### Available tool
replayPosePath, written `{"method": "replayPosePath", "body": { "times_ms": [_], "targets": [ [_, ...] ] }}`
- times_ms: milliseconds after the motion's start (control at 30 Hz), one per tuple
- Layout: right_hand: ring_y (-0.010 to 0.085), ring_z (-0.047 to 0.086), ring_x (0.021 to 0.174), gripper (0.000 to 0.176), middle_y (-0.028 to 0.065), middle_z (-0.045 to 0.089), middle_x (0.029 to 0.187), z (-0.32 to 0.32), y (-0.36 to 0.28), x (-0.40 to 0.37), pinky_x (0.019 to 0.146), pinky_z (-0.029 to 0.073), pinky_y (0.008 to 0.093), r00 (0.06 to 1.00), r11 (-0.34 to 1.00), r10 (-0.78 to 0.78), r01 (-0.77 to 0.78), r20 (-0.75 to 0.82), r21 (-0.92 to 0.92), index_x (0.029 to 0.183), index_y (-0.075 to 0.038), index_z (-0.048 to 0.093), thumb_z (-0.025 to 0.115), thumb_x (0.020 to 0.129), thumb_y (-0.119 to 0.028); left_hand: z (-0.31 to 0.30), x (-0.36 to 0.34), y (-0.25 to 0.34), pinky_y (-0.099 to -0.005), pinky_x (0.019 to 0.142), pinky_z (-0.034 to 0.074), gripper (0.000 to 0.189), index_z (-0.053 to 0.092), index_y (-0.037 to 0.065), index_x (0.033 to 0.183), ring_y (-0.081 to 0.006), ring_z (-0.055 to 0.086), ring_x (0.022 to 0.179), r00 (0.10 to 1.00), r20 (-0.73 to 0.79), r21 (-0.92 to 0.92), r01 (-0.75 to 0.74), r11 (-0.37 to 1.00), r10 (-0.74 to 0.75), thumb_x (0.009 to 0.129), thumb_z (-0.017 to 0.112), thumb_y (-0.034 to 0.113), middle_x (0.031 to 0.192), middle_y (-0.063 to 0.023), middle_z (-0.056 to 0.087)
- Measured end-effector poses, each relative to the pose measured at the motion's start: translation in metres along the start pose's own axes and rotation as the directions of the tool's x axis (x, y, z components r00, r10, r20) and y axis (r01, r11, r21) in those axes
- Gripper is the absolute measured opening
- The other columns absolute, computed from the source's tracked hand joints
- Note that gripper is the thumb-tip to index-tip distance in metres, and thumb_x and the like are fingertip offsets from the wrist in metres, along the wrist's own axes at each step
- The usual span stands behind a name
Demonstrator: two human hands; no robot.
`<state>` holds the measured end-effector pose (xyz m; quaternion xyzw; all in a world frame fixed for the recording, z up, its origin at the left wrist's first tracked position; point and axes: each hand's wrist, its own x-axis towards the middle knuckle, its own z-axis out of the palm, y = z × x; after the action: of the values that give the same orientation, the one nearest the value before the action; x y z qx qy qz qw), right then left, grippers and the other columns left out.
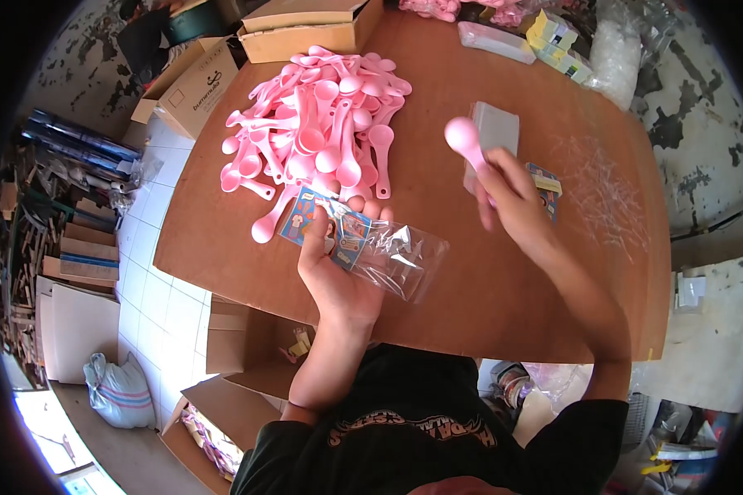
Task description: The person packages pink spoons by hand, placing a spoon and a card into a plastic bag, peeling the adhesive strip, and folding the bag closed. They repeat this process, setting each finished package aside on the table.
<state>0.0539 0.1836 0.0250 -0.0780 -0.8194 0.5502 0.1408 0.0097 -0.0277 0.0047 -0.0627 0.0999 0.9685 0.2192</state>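
Filling the bottom centre of the frame, a black short-sleeved shirt with pale lettering (413,437) is covering the torso of a person facing a broad, reddish-brown tabletop (248,239). On its upper-left part, a large heap of glossy pink plastic measuring spoons (322,115) is lying jumbled. Beyond it, at upper left, an open brown cardboard carton printed with a dark logo (191,103) is standing on the pale tiled floor.

Near the centre, a clear, crinkled plastic bag (404,256) is sticking out to the right of the left hand (338,276). Palm up, the hand is pressing its thumb over a blue printed card (353,238), its fingers curling behind. Right of centre, the right hand (516,198) is clamping its thumb and fingers on the handle of a single pink plastic measuring spoon (462,136), whose rounded bowl is pointing to the upper left. Just behind that hand, a flat stack of translucent plastic sheets or bags (497,128) is resting on the tabletop.
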Motion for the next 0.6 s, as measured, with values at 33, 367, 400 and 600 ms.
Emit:
{"method": "replayPosePath", "body": {
  "times_ms": [33, 367, 400, 600],
  "targets": [
    [0.0067, 0.043, 0.042, 0.022, -0.0008, 0.047, 0.061, -0.004, -0.005, -0.018, 0.04, 0.032, 0.0221, 0.985, 0.958, 0.162, -0.17, 0.051, 0.232, 0.101, -0.004, 0.052, 0.054, 0.093, -0.025, -0.002, 0.0, -0.003, -0.0419, 0.094, 0.044, 0.035, 0.048, 0.002, 0.121, -0.022, 0.059, 0.095, 0.999, 0.036, -0.005, -0.029, 1.0, 0.029, 0.094, 0.048, 0.024, 0.099, -0.0111, 0.059],
    [0.003, 0.028, 0.04, 0.024, -0.0069, 0.037, 0.052, 0.015, -0.018, -0.084, 0.039, 0.021, 0.0215, 0.806, 0.615, 0.483, -0.591, 0.343, 0.522, 0.096, -0.002, 0.059, 0.064, 0.089, -0.024, -0.001, -0.013, -0.034, -0.0419, 0.093, 0.042, 0.042, 0.041, 0.007, 0.13, -0.0265, 0.057, 0.097, 0.976, 0.158, 0.175, -0.175, 0.969, 0.148, 0.094, 0.048, 0.028, 0.098, -0.0093, 0.059],
    [0.003, 0.028, 0.04, 0.024, -0.0069, 0.037, 0.052, 0.015, -0.025, -0.084, 0.039, 0.021, 0.0215, 0.806, 0.615, 0.48, -0.591, 0.347, 0.521, 0.096, -0.002, 0.059, 0.064, 0.089, -0.024, -0.002, -0.014, -0.034, -0.0419, 0.093, 0.042, 0.042, 0.041, 0.007, 0.13, -0.0265, 0.057, 0.097, 0.975, 0.158, 0.176, -0.181, 0.968, 0.154, 0.094, 0.048, 0.028, 0.098, -0.0093, 0.059],
    [0.0033, 0.039, 0.054, 0.023, -0.0055, 0.042, 0.066, 0.012, -0.045, -0.088, 0.048, 0.028, 0.0206, 0.948, 0.936, 0.294, -0.311, 0.119, 0.163, 0.109, 0.001, 0.057, 0.057, 0.093, -0.016, -0.004, -0.016, -0.029, -0.0427, 0.093, 0.043, 0.036, 0.045, 0.005, 0.124, -0.0243, 0.057, 0.096, 0.958, 0.11, 0.249, -0.284, 0.926, 0.264, 0.096, 0.045, 0.027, 0.102, -0.0102, 0.057]
  ]
}}
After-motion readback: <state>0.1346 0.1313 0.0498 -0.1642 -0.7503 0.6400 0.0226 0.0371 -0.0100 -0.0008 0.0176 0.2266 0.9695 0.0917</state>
